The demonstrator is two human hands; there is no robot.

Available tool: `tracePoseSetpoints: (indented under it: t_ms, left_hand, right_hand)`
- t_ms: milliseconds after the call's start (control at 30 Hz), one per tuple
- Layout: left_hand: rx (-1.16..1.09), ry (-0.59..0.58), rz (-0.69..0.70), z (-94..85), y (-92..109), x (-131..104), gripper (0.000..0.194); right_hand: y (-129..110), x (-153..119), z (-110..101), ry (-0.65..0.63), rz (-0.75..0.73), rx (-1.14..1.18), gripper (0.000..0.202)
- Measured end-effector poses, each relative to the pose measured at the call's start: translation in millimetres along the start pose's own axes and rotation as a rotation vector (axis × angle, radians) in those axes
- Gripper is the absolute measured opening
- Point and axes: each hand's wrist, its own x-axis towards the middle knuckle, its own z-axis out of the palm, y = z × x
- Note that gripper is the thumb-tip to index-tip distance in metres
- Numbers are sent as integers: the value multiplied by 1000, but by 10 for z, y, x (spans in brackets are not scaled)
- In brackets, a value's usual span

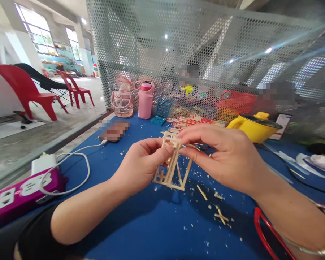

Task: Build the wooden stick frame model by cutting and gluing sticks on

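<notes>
A small frame of pale wooden sticks [171,169] is held up over the blue table, tilted, with diagonal braces on its right side. My left hand [144,162] grips its left upper part between thumb and fingers. At its top right, my right hand [219,151] has thumb and forefinger pinched close against the frame; whether a small piece sits between those fingertips is too small to tell. Below my right hand lie a loose stick [202,193] and a little crossed stick piece [221,216] among scattered wood crumbs.
Behind the hands lie a pile of red-tipped sticks [192,121], a pink bottle [145,100], a clear bottle [122,103] and a yellow pot [253,128]. A purple power strip [24,195] with white cable is left, red handles [265,231] lower right. Perforated metal panel [151,47] behind.
</notes>
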Motion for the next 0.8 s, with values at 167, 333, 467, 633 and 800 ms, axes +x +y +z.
tracePoseSetpoints:
  t_ms: [167,333,467,633,800]
  left_hand:
    - [28,6,23,2,-8,-12,25]
    - [-94,-45,7,-32,-28,-5,19]
    - [-181,-95,14,-38,-34,4,16]
    - [-203,-88,-11,-3,-32,-2,15]
    - [-189,-119,-39,4,-6,-16,21]
  right_hand:
    - [-16,13,76,64,-72,-46,8]
    - [-52,4,75,62,-64,-85,10]
    - [-67,-6,62,47,-86,-121,11]
    - [-74,-7,63,5,17,-88,10]
    - [-75,-156,-91,126,275,19,7]
